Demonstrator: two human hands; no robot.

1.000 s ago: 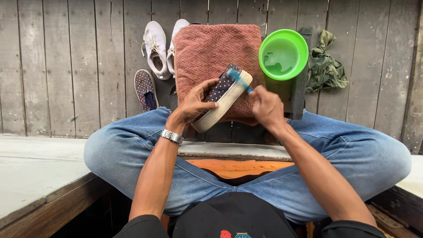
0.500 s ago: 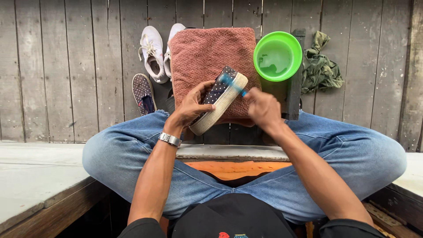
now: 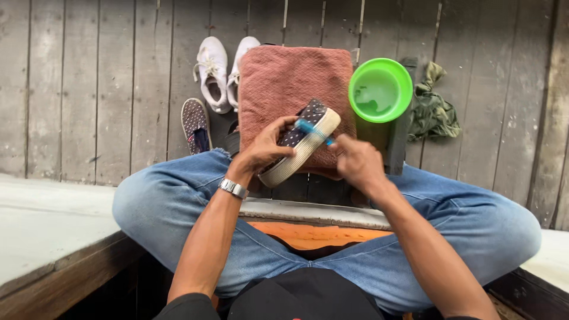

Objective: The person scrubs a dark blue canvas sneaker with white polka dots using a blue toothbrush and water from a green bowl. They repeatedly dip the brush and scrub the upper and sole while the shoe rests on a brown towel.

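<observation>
Shoe: dotted shoe (image 3: 299,144), over the pink towel (image 3: 290,80).
Left hand (image 3: 264,148): grip holding the shoe.
Right hand (image 3: 355,163): grip holding a blue brush (image 3: 313,130) on the shoe.

Blue brush (image 3: 313,130) handle hidden in right hand (image 3: 357,163)

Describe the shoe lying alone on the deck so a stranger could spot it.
Start at the reddish towel. Left of it stands a pair of white sneakers, and just below them lies the dark dotted slip-on. It is single, dark and laceless.
</observation>
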